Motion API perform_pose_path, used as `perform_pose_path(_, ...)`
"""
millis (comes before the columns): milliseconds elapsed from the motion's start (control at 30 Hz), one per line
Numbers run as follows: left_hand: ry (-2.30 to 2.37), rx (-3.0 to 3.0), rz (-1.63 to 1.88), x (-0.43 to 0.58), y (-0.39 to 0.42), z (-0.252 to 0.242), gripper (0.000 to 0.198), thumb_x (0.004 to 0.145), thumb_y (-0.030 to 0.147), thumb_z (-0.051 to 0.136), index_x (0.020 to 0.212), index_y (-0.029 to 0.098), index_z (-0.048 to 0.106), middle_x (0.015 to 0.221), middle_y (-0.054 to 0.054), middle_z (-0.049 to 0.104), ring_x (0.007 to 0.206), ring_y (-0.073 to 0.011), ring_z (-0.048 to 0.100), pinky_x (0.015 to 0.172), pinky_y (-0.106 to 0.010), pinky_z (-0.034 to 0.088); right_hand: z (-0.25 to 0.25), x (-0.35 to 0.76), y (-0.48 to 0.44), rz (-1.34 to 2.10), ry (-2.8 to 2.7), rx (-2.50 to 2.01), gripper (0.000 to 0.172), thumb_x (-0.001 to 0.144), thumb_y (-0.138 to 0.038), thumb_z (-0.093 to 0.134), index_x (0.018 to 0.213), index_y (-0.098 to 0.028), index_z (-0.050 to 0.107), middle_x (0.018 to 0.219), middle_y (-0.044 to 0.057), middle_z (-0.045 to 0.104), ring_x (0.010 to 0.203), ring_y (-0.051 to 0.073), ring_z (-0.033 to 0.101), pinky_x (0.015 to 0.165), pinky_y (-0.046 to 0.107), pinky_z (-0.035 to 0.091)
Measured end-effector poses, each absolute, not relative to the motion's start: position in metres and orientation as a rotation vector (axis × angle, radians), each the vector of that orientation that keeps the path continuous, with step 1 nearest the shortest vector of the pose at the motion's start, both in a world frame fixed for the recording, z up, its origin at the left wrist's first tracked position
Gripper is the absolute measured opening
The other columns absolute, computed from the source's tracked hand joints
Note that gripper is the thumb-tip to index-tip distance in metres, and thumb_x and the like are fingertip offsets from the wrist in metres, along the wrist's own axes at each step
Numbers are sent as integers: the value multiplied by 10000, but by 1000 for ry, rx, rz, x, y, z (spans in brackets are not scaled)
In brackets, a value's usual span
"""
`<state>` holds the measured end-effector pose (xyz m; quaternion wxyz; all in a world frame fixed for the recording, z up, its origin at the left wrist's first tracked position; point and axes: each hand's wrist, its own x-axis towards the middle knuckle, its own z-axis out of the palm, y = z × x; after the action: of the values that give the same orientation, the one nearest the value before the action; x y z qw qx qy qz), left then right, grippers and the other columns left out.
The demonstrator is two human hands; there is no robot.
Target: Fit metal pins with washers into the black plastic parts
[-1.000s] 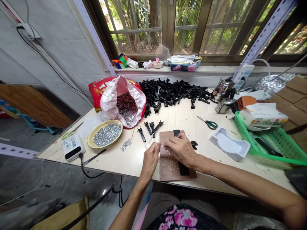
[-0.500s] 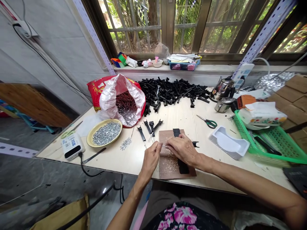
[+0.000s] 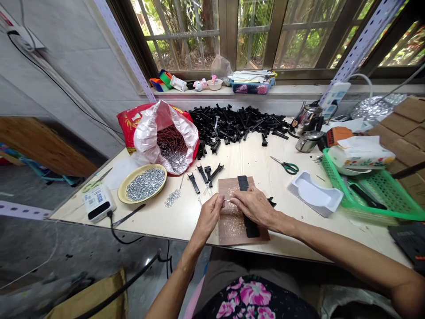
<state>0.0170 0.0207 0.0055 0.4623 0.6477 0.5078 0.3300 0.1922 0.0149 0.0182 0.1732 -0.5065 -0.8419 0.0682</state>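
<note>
The person's left forearm (image 3: 182, 269) rises slantwise toward the middle, the left hand (image 3: 210, 213) curled into a pinch with its thumb (image 3: 220, 202) uppermost; the right forearm (image 3: 327, 241) reaches in from the right, the right hand (image 3: 253, 206) back upward, its fingertips (image 3: 234, 198) pinched just beside the left hand

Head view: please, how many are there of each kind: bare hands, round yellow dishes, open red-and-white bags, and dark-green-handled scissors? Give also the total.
Bare left hand and right hand: 2
Round yellow dish: 1
Open red-and-white bag: 1
Dark-green-handled scissors: 1
Total: 5
</note>
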Motion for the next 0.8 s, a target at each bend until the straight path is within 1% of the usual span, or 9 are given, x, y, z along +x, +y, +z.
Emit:
perform_pose_path(67,1312,1690,829,18,21,6,382,903,477,344,659,194,422,608,35,400,598,-119,398,585,-239,318,17,192,13,169,-2373,-1423,332,983,-355,345,792,-180,553,700,17,614,595,128,468,681,287,273)
perform_pose_path(167,1365,1736,833,21,21,6,376,914,462,322,662,199,414,620,35,408,614,-123,414,605,-243,323,16,193,12,142,-2334,-1332,260,969,-340,397,866,-175,570,801,28,643,673,131,512,727,292,279)
perform_pose_path(267,1383,1794,832,24,19,7,364,921,446,311,674,202,420,623,36,420,604,-122,424,602,-241,324,14,195,13,74,-2331,-1291,284,979,-305,370,835,-177,579,784,26,641,688,131,518,760,300,279)
perform_pose_path(367,1423,1896,837,27,17,7,354,923,429,311,674,206,426,622,33,427,594,-125,426,596,-243,321,11,196,12,143,-2314,-1345,315,984,-329,357,816,-189,585,719,5,631,637,123,501,742,289,287)
perform_pose_path(500,1425,1988,811,29,18,5,353,922,414,312,666,207,439,624,25,440,587,-128,429,594,-249,322,10,196,8,232,-2281,-1426,267,979,-328,376,901,-201,596,765,7,650,654,129,514,708,277,298)
perform_pose_path(567,1391,1972,776,29,20,4,348,922,416,313,677,206,444,625,27,441,589,-126,433,592,-247,325,11,197,7,222,-2296,-1432,260,981,-300,370,895,-195,592,784,14,648,683,132,530,715,281,304)
perform_pose_path(700,1364,1900,740,29,23,1,366,916,450,313,670,204,427,601,39,404,580,-121,417,575,-239,324,9,201,5,188,-2281,-1373,144,948,-284,449,963,-194,560,892,25,626,768,140,545,701,276,319)
perform_pose_path(767,1377,1913,749,30,23,1,372,914,457,315,665,203,423,598,42,397,576,-118,409,576,-239,320,7,201,5,97,-2289,-1366,140,948,-268,447,933,-188,561,871,30,613,760,145,534,692,279,315)
perform_pose_path(800,1380,1920,756,30,23,1,372,913,456,316,664,202,423,599,43,398,576,-117,408,579,-239,320,6,201,5,36,-2296,-1372,173,957,-260,424,895,-184,566,837,30,607,741,146,527,689,284,310)
